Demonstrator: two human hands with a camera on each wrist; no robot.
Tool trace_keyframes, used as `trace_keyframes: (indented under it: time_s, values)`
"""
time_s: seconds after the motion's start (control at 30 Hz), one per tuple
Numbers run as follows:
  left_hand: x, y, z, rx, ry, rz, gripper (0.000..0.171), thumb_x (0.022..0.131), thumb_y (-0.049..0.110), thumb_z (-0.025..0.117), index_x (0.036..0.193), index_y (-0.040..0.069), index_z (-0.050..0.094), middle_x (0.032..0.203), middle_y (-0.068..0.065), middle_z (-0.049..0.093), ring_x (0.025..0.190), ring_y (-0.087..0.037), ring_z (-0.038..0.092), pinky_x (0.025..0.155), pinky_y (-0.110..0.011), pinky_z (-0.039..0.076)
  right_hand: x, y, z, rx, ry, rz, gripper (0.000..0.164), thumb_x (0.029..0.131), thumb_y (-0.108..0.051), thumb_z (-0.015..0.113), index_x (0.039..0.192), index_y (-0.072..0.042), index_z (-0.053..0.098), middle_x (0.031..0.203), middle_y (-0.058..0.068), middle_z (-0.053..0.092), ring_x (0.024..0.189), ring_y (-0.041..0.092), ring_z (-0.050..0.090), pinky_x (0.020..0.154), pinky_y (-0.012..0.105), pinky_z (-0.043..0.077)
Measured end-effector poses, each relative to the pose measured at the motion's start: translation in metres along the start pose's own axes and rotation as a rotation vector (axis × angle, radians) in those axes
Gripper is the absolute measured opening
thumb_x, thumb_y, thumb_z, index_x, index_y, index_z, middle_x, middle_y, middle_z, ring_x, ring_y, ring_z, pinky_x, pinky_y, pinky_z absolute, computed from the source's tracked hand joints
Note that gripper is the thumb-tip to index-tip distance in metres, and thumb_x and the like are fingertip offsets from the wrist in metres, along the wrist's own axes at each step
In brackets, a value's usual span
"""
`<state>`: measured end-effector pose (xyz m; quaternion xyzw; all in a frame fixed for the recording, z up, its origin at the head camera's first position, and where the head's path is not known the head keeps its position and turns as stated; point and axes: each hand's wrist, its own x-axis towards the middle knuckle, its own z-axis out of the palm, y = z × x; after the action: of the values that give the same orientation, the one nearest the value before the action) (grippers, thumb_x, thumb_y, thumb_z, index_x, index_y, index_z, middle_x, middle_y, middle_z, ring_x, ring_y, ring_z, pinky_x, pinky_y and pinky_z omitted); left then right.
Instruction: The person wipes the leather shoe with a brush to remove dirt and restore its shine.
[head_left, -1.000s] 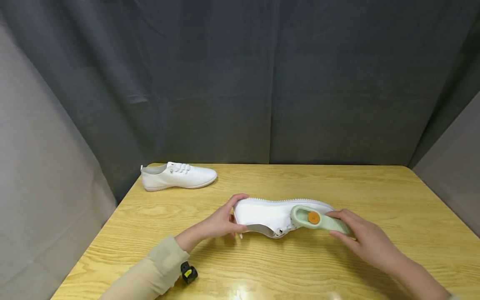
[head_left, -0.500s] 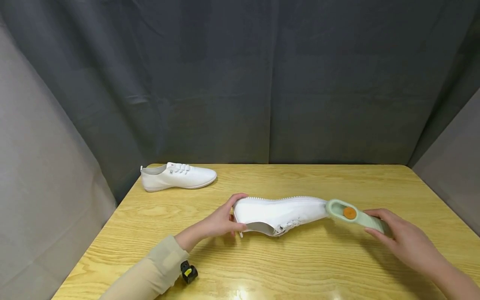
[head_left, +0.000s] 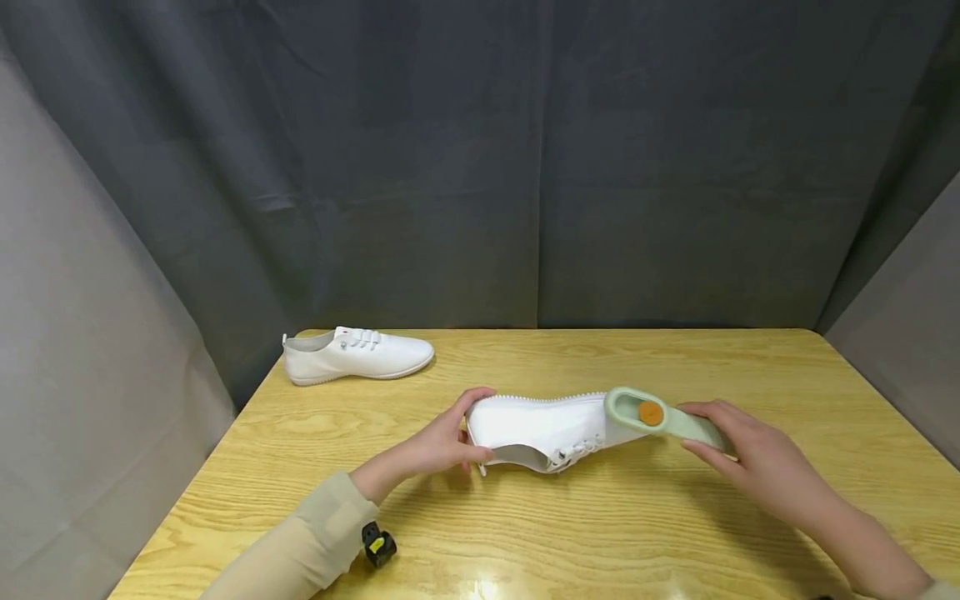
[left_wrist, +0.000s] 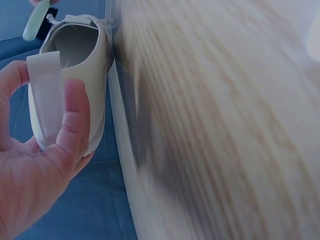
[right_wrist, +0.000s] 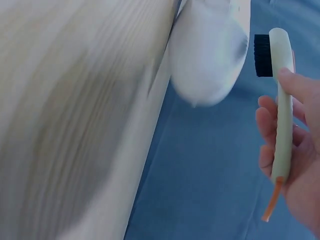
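Note:
A white lace-up shoe lies tipped on its side, its sole edge facing away and its opening toward me. My left hand grips it by the heel, thumb at the collar; the left wrist view shows the heel strip between the fingers. A pale green shoe brush with a round orange button is held by its handle in my right hand. Its head overlaps the shoe's toe half in the head view. Seen from the right wrist, black bristles face the toe with a gap between.
The matching white shoe stands upright at the back left of the wooden table. A small black device with a yellow mark shows beside my left sleeve. Dark grey curtain hangs behind the table.
My right hand first slid the brush rightward to the toe tip, then brought it back left over the front of the shoe. The left hand and shoe have barely moved.

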<state>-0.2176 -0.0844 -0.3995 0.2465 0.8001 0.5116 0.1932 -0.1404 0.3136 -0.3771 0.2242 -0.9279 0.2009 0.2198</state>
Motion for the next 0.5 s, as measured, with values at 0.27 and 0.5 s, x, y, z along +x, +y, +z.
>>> trace_keyframes:
  time_s: [0.27, 0.5]
  values:
    - [0.000, -0.001, 0.002, -0.014, -0.011, 0.011, 0.079, 0.085, 0.002, 0.073, 0.147, 0.019, 0.027, 0.140, -0.019, 0.033, 0.064, -0.022, 0.058, 0.055, -0.045, 0.052, 0.019, -0.022, 0.016, -0.001, -0.073, -0.019, 0.038, 0.089, -0.021, 0.072, 0.123, -0.013, 0.060, 0.109, -0.001, 0.065, 0.081, 0.010, 0.060, 0.061, 0.034, 0.048]
    - [0.000, -0.001, 0.001, -0.003, -0.008, 0.009, 0.081, 0.085, 0.002, 0.073, 0.149, 0.017, 0.026, 0.138, -0.022, 0.035, 0.063, -0.023, 0.058, 0.055, -0.043, 0.052, 0.015, -0.001, 0.004, 0.065, -0.150, 0.173, 0.038, 0.096, -0.028, 0.063, 0.127, -0.006, 0.058, 0.115, 0.015, 0.064, 0.087, 0.026, 0.063, 0.064, 0.043, 0.048]
